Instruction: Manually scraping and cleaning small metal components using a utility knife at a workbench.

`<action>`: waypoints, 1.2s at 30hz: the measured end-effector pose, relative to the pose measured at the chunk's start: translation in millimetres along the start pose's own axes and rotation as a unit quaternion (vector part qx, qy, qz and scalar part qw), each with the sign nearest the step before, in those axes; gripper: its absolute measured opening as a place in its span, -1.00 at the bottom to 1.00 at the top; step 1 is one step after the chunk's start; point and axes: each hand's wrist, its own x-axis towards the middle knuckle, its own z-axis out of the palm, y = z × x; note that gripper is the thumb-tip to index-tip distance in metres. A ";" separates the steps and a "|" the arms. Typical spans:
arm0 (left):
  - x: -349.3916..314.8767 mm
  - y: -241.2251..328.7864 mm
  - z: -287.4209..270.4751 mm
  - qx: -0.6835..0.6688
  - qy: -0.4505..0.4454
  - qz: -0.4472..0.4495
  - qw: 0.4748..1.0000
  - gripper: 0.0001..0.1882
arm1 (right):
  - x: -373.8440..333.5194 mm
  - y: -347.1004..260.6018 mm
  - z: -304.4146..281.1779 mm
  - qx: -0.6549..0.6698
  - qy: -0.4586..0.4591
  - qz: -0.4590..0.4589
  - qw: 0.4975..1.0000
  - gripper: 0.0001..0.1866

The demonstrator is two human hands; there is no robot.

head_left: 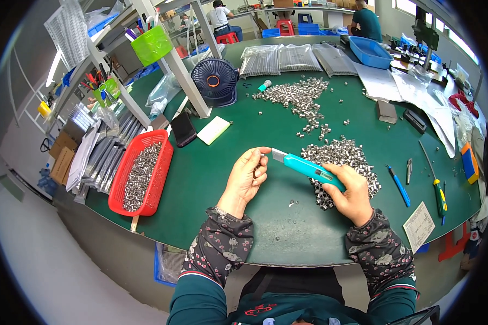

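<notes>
Your right hand (351,187), in the middle of the picture and a bit to the right, is closed around a blue-green cutter knife (307,167). Its blade (278,155) points up and to the left, close to the fingertips of your other hand. I can't tell if they touch. Your left hand (246,176), near the middle, has its thumb and finger pinched on a small shiny metal piece (262,155), and the other fingers are curled in. Just behind the knife and your right hand is a heap of little metal rings (346,157) on the green table (198,179). More metal bits (303,97) are spread out in the upper middle. On the left side, a red basket (158,187) holds lots of small metal bits too. A black phone (183,130) lies at the upper left, near a round dark fan (214,81). A long screwdriver (438,192) lies at the far right.
</notes>
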 end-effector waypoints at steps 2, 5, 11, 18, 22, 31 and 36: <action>1.0 -0.7 -0.7 -0.001 -0.013 -0.002 1.000 -0.79 | -0.3 1.1 0.3 0.010 -0.005 0.007 1.000 -0.64; 0.2 -0.9 -5.0 -0.010 -0.030 0.001 0.999 -0.80 | -0.8 1.7 1.1 0.036 -0.025 0.012 0.999 -0.64; 0.0 0.1 0.8 -0.017 -0.032 0.003 0.999 -0.82 | -0.9 2.6 0.5 0.064 -0.042 0.027 0.997 -0.63; -1.8 1.1 -0.3 -0.015 -0.029 -0.007 0.999 -0.85 | -0.9 3.4 1.3 0.072 -0.056 0.030 0.995 -0.63; -0.3 -1.2 -4.5 -0.020 -0.036 -0.009 0.999 -0.84 | -0.5 3.1 -1.1 0.109 -0.089 0.068 0.988 -0.63; -1.5 -2.3 -1.9 0.062 -0.032 -0.007 0.998 -0.76 | -1.6 -3.0 -5.3 0.022 -0.069 0.051 0.996 -0.64; -3.5 0.6 2.8 0.031 0.004 -0.032 0.999 -0.68 | 2.6 3.3 -7.7 0.098 0.039 0.073 0.992 -0.67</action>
